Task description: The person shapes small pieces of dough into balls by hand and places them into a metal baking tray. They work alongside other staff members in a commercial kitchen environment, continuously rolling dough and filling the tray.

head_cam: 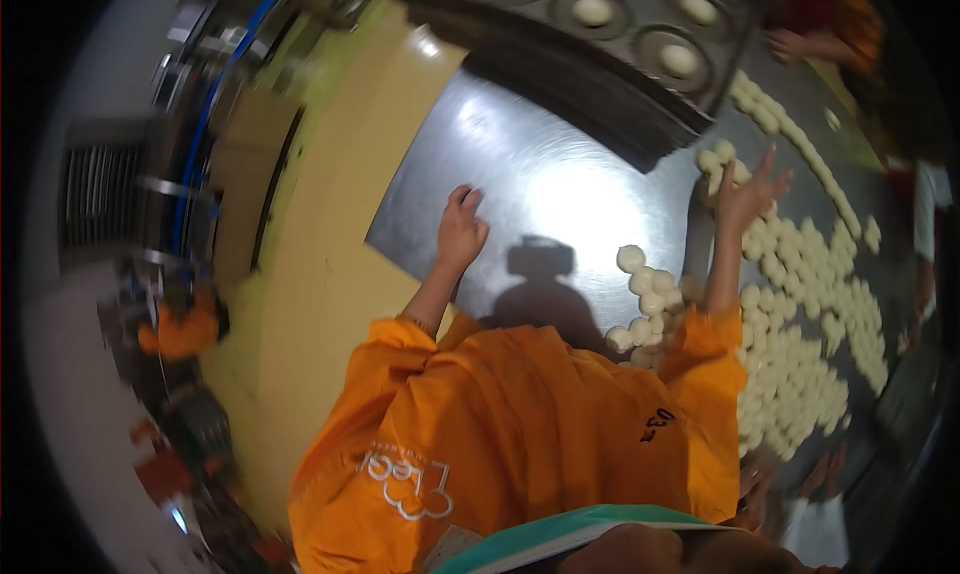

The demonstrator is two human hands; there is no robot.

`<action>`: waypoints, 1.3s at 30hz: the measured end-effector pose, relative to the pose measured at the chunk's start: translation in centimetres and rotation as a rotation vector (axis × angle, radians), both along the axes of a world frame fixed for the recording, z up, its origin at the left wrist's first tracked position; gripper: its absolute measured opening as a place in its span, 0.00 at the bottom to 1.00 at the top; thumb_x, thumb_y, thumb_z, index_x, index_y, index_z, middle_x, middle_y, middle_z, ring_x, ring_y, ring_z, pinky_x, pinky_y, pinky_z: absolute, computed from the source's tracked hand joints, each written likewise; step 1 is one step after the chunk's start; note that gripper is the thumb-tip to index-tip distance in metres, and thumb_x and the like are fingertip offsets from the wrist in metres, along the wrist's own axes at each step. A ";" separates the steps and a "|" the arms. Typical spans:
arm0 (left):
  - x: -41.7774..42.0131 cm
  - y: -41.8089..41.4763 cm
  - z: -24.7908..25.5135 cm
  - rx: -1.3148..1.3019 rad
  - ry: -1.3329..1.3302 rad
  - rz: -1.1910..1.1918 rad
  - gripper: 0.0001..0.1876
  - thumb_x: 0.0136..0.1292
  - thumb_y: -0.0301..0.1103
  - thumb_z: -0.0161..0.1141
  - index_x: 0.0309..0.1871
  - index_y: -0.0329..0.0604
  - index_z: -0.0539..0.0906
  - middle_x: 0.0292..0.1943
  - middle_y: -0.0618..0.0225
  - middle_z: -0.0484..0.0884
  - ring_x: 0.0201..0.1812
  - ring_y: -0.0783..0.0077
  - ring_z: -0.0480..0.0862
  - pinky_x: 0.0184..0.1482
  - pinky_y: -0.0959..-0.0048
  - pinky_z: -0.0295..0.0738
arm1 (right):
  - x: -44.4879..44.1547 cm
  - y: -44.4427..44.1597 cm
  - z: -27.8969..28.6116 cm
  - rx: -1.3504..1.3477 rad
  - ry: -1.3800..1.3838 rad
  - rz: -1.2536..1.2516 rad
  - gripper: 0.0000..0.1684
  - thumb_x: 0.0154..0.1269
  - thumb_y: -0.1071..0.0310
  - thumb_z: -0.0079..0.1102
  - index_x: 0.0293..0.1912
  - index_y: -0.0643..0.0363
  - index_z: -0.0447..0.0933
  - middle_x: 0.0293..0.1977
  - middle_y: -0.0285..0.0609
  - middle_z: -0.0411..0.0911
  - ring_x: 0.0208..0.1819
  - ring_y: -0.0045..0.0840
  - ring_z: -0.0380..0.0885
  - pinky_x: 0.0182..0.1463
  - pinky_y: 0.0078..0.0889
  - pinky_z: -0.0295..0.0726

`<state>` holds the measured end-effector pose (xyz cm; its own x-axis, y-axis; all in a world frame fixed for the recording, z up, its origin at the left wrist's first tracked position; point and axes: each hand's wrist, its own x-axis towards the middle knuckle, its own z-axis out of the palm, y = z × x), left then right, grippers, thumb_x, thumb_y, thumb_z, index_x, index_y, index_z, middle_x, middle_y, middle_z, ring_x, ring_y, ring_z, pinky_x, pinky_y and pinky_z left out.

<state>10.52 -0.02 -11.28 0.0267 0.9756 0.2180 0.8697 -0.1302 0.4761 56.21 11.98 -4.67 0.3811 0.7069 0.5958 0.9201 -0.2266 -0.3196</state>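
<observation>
My left hand (462,230) hovers over the bare left part of the stainless steel table (502,161), fingers loosely bent and nothing visible in them. On the right, my right hand (750,195) reaches out with its fingers spread, beside a small group of pale dough balls (724,154). It partly covers the balls behind it; whether it touches any is unclear. A loose cluster of dough balls (651,289) lies between my hands, nearer my body. Ahead stands a stack of dark baking trays (585,64). In its round hollows sit single dough balls (592,11).
Many more dough balls (795,379) cover the table's right side, with a long dough row (802,146) beyond. A co-worker's hand (787,47) is at the far right. Left are yellow floor (315,199), a blurred rack (101,191) and an orange-clad person (187,326).
</observation>
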 end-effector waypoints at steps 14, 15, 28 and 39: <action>-0.2 0.5 -0.1 0.093 0.017 -0.023 0.28 0.57 0.24 0.57 0.65 0.43 0.75 0.64 0.53 0.74 0.63 0.47 0.76 0.66 0.54 0.72 | -7.5 -12.4 -1.3 -0.765 0.361 0.743 0.15 0.68 0.63 0.65 0.51 0.56 0.76 0.44 0.53 0.79 0.41 0.52 0.82 0.44 0.48 0.83; -0.3 0.7 0.2 0.092 0.031 -0.024 0.28 0.57 0.24 0.56 0.64 0.42 0.75 0.64 0.53 0.74 0.63 0.47 0.76 0.66 0.54 0.72 | -7.1 -11.9 -1.4 -0.611 0.394 0.707 0.15 0.69 0.63 0.66 0.51 0.56 0.76 0.44 0.51 0.79 0.40 0.49 0.82 0.44 0.45 0.83; -0.8 0.5 -0.1 0.044 -0.040 -0.090 0.25 0.58 0.24 0.58 0.63 0.39 0.76 0.61 0.53 0.77 0.65 0.50 0.75 0.69 0.55 0.68 | -6.0 -16.3 8.1 -0.012 1.121 0.529 0.13 0.82 0.67 0.53 0.59 0.61 0.68 0.48 0.41 0.75 0.50 0.33 0.86 0.50 0.32 0.85; 4.5 -0.9 8.7 -1.172 -2.177 -0.330 0.27 0.79 0.57 0.49 0.72 0.53 0.73 0.65 0.59 0.77 0.58 0.62 0.80 0.61 0.61 0.81 | -25.6 -19.3 10.6 -0.275 0.308 0.745 0.22 0.59 0.59 0.71 0.54 0.46 0.82 0.66 0.50 0.69 0.76 0.53 0.61 0.77 0.53 0.59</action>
